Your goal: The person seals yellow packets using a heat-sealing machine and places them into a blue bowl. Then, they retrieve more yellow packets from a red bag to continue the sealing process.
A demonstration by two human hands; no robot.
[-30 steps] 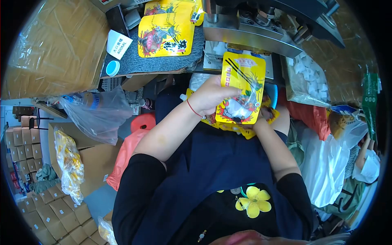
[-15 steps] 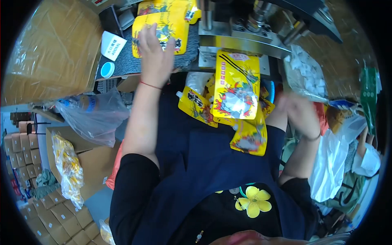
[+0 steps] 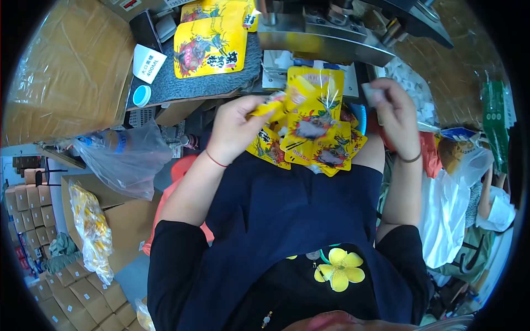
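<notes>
My left hand (image 3: pixel 236 128) is closed on a yellow printed pouch (image 3: pixel 293 98), which is folded toward me and blurred by motion. It overlaps another yellow pouch (image 3: pixel 317 110) that lies below the metal press. To the right, my right hand (image 3: pixel 398 113) pinches a small whitish piece (image 3: pixel 373 95) between thumb and fingers. More yellow pouches (image 3: pixel 334 151) are heaped over my lap, partly covering a blue-rimmed container (image 3: pixel 359 118).
Flat yellow pouches (image 3: pixel 212 47) lie on a dark mat (image 3: pixel 221 84) at the left. A metal press (image 3: pixel 326 47) spans the top middle. Beyond my right hand sits a bag of white pieces (image 3: pixel 413 88). A large carton (image 3: pixel 66 71) stands far left, above a plastic bag (image 3: pixel 130 160).
My left hand has come from the pouches on the mat to the middle, now gripping a pouch. My right hand has risen with a small whitish piece. The pouch hanging lowest has shifted up.
</notes>
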